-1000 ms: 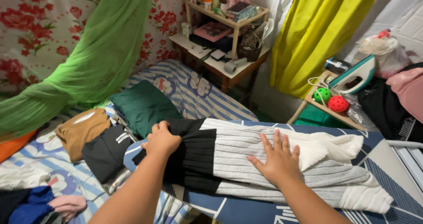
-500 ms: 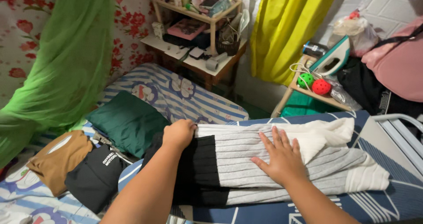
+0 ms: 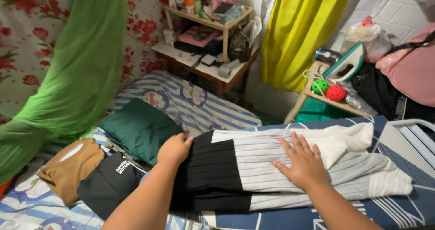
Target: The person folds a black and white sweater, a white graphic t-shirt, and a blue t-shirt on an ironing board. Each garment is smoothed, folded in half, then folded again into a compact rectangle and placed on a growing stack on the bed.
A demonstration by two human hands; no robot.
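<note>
A green folded cloth point(image 3: 140, 128) and a black shirt point(image 3: 108, 182) lie just beside. The striped black, grey and white sweater point(image 3: 272, 166) lies on the ironing board point(image 3: 398, 207). The left hand point(image 3: 174, 149) grips its black end; the right hand point(image 3: 304, 163) presses flat, open.

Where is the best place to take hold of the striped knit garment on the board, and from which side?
Probably the black end of the knit garment, from the left, where the left hand already closes on it. It hangs free there; the right hand pins the grey middle flat.

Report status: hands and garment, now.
Left hand fisted on ribbed sweater's black end. Right hand flat on grey band. Nothing obstructing.
</note>
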